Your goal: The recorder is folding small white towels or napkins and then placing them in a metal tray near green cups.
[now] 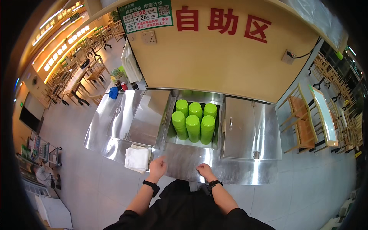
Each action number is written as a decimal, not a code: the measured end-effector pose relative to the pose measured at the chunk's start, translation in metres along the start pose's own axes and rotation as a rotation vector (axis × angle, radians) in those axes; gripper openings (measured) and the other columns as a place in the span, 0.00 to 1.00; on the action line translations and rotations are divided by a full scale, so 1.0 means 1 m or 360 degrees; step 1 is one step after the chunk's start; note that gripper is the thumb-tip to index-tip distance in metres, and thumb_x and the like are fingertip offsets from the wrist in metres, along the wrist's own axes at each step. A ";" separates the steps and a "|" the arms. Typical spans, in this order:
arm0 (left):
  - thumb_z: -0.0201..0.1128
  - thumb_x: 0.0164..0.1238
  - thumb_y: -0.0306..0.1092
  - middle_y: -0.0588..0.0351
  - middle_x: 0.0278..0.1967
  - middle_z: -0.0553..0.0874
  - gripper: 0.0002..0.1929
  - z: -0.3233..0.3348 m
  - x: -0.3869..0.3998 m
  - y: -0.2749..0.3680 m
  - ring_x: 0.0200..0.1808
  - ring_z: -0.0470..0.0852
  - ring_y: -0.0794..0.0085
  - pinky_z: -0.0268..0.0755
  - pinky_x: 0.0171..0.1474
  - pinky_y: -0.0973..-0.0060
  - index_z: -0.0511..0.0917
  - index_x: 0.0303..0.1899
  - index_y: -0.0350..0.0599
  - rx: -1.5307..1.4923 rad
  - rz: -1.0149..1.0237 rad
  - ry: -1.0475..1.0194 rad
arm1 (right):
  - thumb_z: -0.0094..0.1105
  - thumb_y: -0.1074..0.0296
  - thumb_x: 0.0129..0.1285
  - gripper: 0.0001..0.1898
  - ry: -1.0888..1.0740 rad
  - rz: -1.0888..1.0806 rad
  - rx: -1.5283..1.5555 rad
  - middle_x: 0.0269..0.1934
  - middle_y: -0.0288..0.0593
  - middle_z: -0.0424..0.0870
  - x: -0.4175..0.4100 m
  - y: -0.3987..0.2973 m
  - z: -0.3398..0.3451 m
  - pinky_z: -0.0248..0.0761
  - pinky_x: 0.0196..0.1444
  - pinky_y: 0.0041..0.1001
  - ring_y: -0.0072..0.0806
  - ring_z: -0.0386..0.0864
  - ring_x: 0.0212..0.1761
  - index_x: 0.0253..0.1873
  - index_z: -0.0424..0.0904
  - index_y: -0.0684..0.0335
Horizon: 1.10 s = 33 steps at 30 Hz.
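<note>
Before me is a stainless steel counter (187, 155) with an open recessed well. Several tall stacks of bright green cups or bowls (193, 128) stand in the well, in two rows, bottoms up. My left hand (157, 168) is over the counter's front edge, its fingers curled and nothing visible in them. Just left of it lies a folded stack of white cloths (138, 158). My right hand (205, 170) is by the front edge too, fingers curled in, with nothing seen in it. Both hands are apart from the green stacks.
Hinged steel lids flank the well, a left lid (148, 118) and a right lid (240, 129). A blue cloth (113, 93) and small bottles (124, 86) sit at the far left. A tan panel (207, 63) rises behind. Chairs (300, 123) stand right; a person (44, 175) is far left.
</note>
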<state>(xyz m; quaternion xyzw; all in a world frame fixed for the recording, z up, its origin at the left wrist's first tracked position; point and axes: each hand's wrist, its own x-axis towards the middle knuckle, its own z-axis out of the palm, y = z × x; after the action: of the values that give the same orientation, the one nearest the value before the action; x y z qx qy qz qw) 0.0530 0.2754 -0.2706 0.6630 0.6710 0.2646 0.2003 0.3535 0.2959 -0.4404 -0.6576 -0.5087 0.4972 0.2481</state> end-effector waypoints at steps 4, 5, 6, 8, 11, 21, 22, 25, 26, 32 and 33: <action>0.64 0.55 0.26 0.42 0.50 0.85 0.22 -0.018 0.083 0.010 0.51 0.85 0.46 0.79 0.51 0.55 0.84 0.56 0.42 0.0136 0.0408 0.0013 | 0.73 0.54 0.66 0.18 -0.0248 0.0308 0.0338 0.32 0.47 0.88 0.009 -0.001 -0.020 0.80 0.37 0.33 0.37 0.87 0.33 0.41 0.84 0.67; 0.64 0.55 0.26 0.41 0.54 0.84 0.23 -0.024 0.104 0.010 0.55 0.84 0.46 0.78 0.54 0.54 0.83 0.56 0.42 0.0182 0.0506 0.0011 | 0.72 0.55 0.68 0.18 -0.0361 0.0474 0.0500 0.31 0.45 0.87 0.010 -0.014 -0.026 0.80 0.34 0.31 0.34 0.86 0.30 0.40 0.84 0.67; 0.65 0.55 0.26 0.41 0.55 0.84 0.23 -0.029 0.128 0.010 0.56 0.83 0.45 0.78 0.57 0.54 0.83 0.56 0.41 0.0163 0.0528 0.0077 | 0.69 0.59 0.72 0.14 -0.0409 0.0576 0.0647 0.31 0.42 0.84 0.012 -0.022 -0.032 0.76 0.30 0.27 0.27 0.81 0.28 0.44 0.83 0.66; 0.66 0.56 0.27 0.41 0.57 0.83 0.22 -0.034 0.170 -0.001 0.58 0.81 0.43 0.76 0.61 0.52 0.83 0.56 0.40 0.0137 0.0549 0.0193 | 0.70 0.58 0.71 0.14 -0.0391 0.0806 0.0502 0.32 0.43 0.85 0.011 -0.051 -0.036 0.75 0.29 0.28 0.29 0.83 0.29 0.43 0.82 0.65; 0.70 0.59 0.31 0.37 0.60 0.80 0.24 -0.024 0.229 -0.017 0.61 0.79 0.39 0.72 0.66 0.50 0.82 0.58 0.37 0.0196 0.0306 0.0455 | 0.71 0.54 0.69 0.17 -0.0297 0.0878 0.0246 0.31 0.44 0.86 0.020 -0.072 -0.028 0.73 0.28 0.31 0.31 0.82 0.27 0.41 0.83 0.65; 0.61 0.76 0.55 0.29 0.80 0.60 0.39 0.038 0.330 -0.038 0.84 0.51 0.37 0.42 0.85 0.49 0.65 0.78 0.36 0.0416 -0.0747 0.0578 | 0.68 0.43 0.67 0.26 0.0183 0.0451 -0.0762 0.34 0.51 0.91 0.028 0.024 0.017 0.81 0.38 0.36 0.36 0.89 0.33 0.44 0.90 0.68; 0.59 0.77 0.56 0.30 0.81 0.59 0.40 0.039 0.331 -0.039 0.84 0.50 0.37 0.41 0.85 0.49 0.64 0.78 0.36 0.0455 -0.0787 0.0581 | 0.68 0.43 0.68 0.26 0.0041 0.0545 -0.0644 0.34 0.50 0.91 0.030 0.013 0.016 0.80 0.37 0.35 0.35 0.89 0.33 0.44 0.90 0.68; 0.52 0.80 0.61 0.31 0.82 0.57 0.42 0.040 0.337 -0.042 0.85 0.48 0.38 0.38 0.85 0.48 0.61 0.80 0.35 0.0596 -0.0860 0.0527 | 0.69 0.44 0.69 0.25 -0.0124 0.0542 -0.0467 0.33 0.46 0.91 0.045 -0.063 0.013 0.79 0.36 0.33 0.31 0.87 0.32 0.44 0.89 0.68; 0.51 0.80 0.61 0.30 0.82 0.57 0.42 0.041 0.340 -0.041 0.85 0.48 0.38 0.38 0.85 0.47 0.61 0.80 0.34 0.0633 -0.0861 0.0514 | 0.69 0.44 0.69 0.25 -0.0074 0.0463 -0.0418 0.33 0.46 0.91 0.054 -0.077 0.014 0.79 0.36 0.33 0.31 0.87 0.32 0.44 0.89 0.68; 0.50 0.80 0.63 0.29 0.80 0.60 0.42 0.042 0.358 -0.026 0.84 0.50 0.36 0.40 0.84 0.46 0.62 0.78 0.31 0.0730 -0.0872 0.0283 | 0.75 0.52 0.63 0.22 0.0494 0.0023 -0.0620 0.39 0.47 0.90 0.122 -0.199 0.000 0.79 0.47 0.41 0.45 0.87 0.44 0.51 0.86 0.66; 0.50 0.80 0.62 0.29 0.79 0.61 0.42 0.037 0.362 -0.028 0.84 0.51 0.36 0.41 0.84 0.46 0.63 0.78 0.31 0.0746 -0.0912 0.0218 | 0.77 0.53 0.61 0.24 0.0502 0.0008 -0.0689 0.43 0.47 0.89 0.140 -0.214 -0.002 0.79 0.50 0.43 0.47 0.86 0.49 0.54 0.85 0.66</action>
<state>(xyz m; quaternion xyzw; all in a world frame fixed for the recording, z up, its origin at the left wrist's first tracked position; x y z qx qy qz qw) 0.0393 0.6393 -0.2878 0.4570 0.8835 0.0806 0.0637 0.2636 0.5013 -0.3178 -0.7659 -0.5567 0.2687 0.1766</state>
